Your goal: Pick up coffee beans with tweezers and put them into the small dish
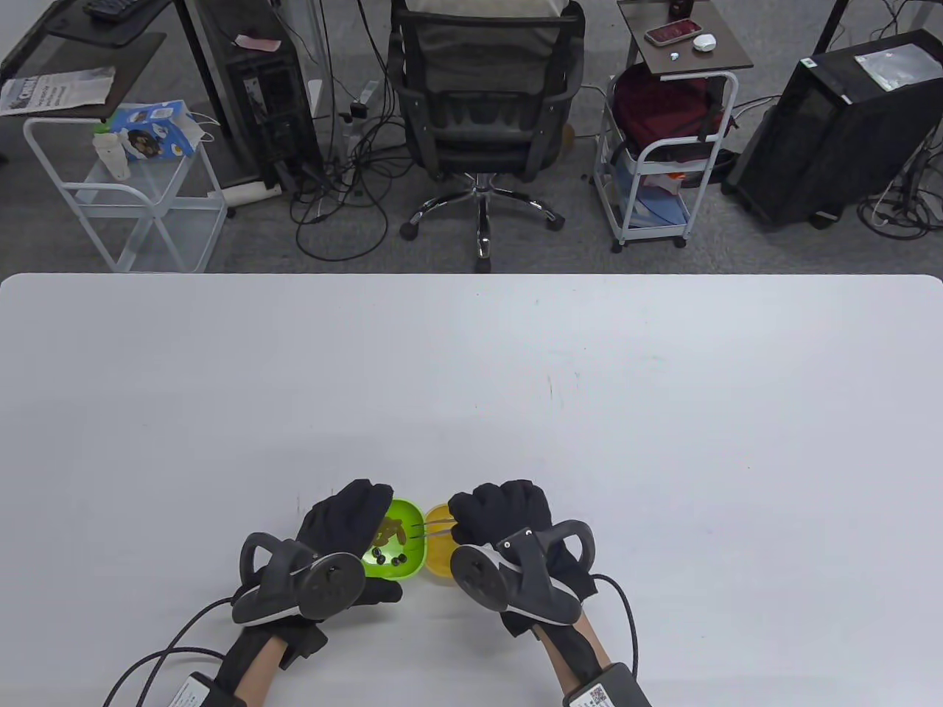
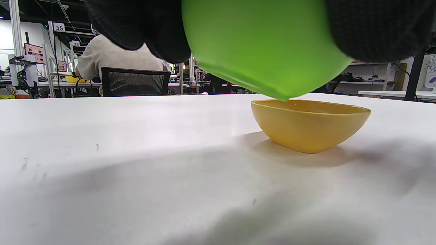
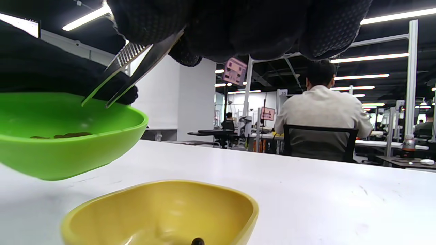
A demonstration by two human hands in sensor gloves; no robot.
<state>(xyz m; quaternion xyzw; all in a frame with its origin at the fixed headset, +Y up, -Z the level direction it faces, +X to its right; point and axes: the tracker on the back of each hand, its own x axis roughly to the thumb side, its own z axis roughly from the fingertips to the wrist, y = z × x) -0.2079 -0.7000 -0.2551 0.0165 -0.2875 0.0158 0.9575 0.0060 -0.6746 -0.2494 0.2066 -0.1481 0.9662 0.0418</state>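
My left hand [image 1: 346,526] grips a green dish [image 1: 398,541] and holds it raised and tilted above the table; the dish also shows in the left wrist view [image 2: 269,44] and the right wrist view [image 3: 68,136]. Several dark coffee beans [image 1: 389,554] lie in it. My right hand [image 1: 505,515] holds metal tweezers [image 1: 436,526], whose tips [image 3: 95,102] are slightly apart and empty over the green dish. A yellow dish [image 1: 440,556] stands on the table under my right hand, seen too in the left wrist view [image 2: 310,124]. One bean [image 3: 197,241] lies in it [image 3: 163,211].
The white table [image 1: 516,383] stretches far beyond the dishes. An office chair [image 1: 482,110], carts and computer towers stand past its far edge.
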